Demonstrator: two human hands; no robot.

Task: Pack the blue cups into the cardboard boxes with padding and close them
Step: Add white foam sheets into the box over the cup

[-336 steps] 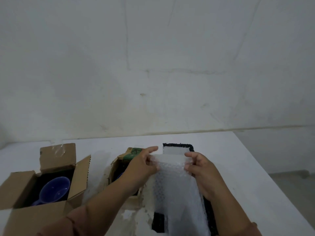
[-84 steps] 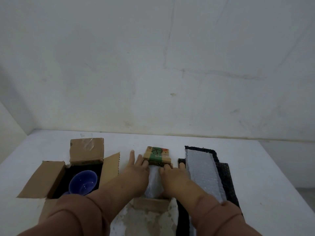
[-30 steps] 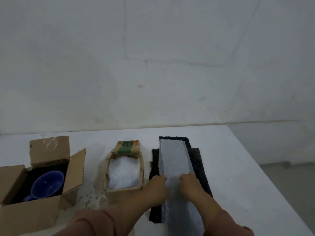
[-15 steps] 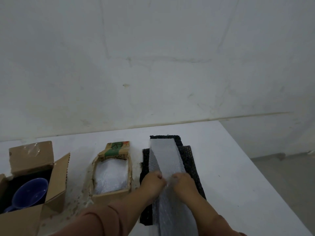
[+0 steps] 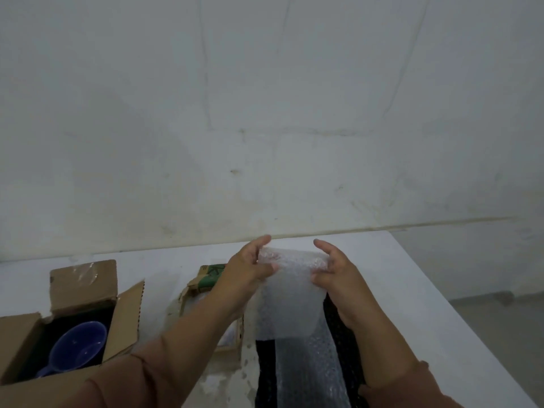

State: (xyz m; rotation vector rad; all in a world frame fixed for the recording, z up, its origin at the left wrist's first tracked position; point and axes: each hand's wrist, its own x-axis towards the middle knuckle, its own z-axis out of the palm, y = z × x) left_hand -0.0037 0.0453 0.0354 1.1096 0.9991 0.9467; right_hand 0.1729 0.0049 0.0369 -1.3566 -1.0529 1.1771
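A sheet of bubble wrap [image 5: 290, 301] hangs lifted above the table. My left hand [image 5: 250, 269] pinches its top left corner and my right hand [image 5: 332, 269] pinches its top right corner. More bubble wrap [image 5: 309, 375] lies below on black foam padding [image 5: 343, 334]. A small cardboard box [image 5: 206, 278] with a green label stands behind my left forearm, its inside mostly hidden. At the left an open cardboard box [image 5: 123, 319] with black lining holds a blue cup [image 5: 78, 346].
The white table [image 5: 412, 304] ends at a right edge, with grey floor [image 5: 500, 334] beyond. A white wall [image 5: 265, 113] stands close behind the table. Pale scraps and stains mark the tabletop in front of the small box.
Both hands have raised a bubble wrap sheet off the strip on the black padding, up and away from me. My left forearm now covers the small box, whose white filling was visible before.
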